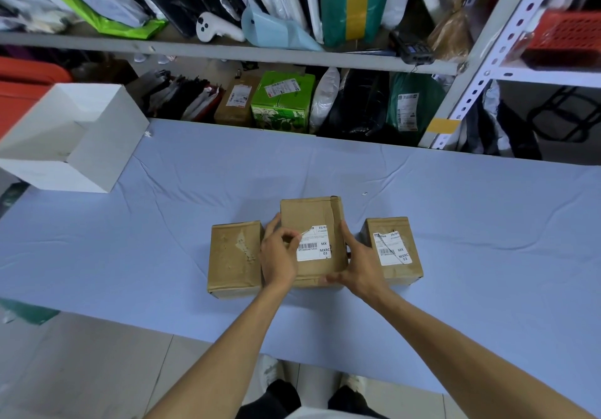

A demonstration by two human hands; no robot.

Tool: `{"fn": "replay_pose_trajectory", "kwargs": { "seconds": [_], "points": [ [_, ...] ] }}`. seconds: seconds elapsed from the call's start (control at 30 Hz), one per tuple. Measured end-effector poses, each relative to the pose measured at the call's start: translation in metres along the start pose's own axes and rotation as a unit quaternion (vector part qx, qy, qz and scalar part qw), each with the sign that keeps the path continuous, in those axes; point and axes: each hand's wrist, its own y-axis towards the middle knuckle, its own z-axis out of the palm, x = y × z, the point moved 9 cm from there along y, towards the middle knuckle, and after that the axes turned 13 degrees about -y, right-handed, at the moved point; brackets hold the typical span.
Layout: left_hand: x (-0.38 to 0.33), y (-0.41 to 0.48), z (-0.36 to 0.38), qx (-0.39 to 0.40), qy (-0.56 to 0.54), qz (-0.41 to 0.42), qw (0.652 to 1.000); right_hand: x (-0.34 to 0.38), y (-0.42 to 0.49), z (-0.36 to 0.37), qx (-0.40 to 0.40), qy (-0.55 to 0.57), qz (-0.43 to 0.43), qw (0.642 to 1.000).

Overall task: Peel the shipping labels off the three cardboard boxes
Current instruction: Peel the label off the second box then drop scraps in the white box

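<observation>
1. Pinching the lifted corner of the label (314, 247) at its 10 o'clock, the left hand (279, 256) presses thumb and forefinger together on the paper; I'd judge that loose corner the easiest place to start a peel.
2. The right hand (361, 265) braces the middle box (309, 213) from 3 o'clock, fingers (345, 234) laid straight along its side, likely so it won't slide on the table (487, 223).
3. At 9 o'clock, the left box (234, 256) shows only torn residue, so it looks finished.
4. At 3 o'clock, the right box (387, 225) carries a torn second label (392, 249), not yet peeled.
</observation>
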Motion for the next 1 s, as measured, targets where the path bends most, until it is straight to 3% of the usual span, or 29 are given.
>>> {"fn": "replay_pose_trajectory", "kwargs": {
  "seconds": [0.27, 1.0],
  "points": [
    [-0.0062, 0.0042, 0.0085, 0.058, 0.028, 0.031, 0.997, -0.0011, -0.0011, -0.0001, -0.004, 0.018, 0.004, 1.000],
    [-0.0077, 0.0042, 0.0081, 0.084, 0.012, 0.035, 0.996, -0.0038, -0.0026, -0.0015, -0.004, 0.017, 0.016, 1.000]
  ]
}}
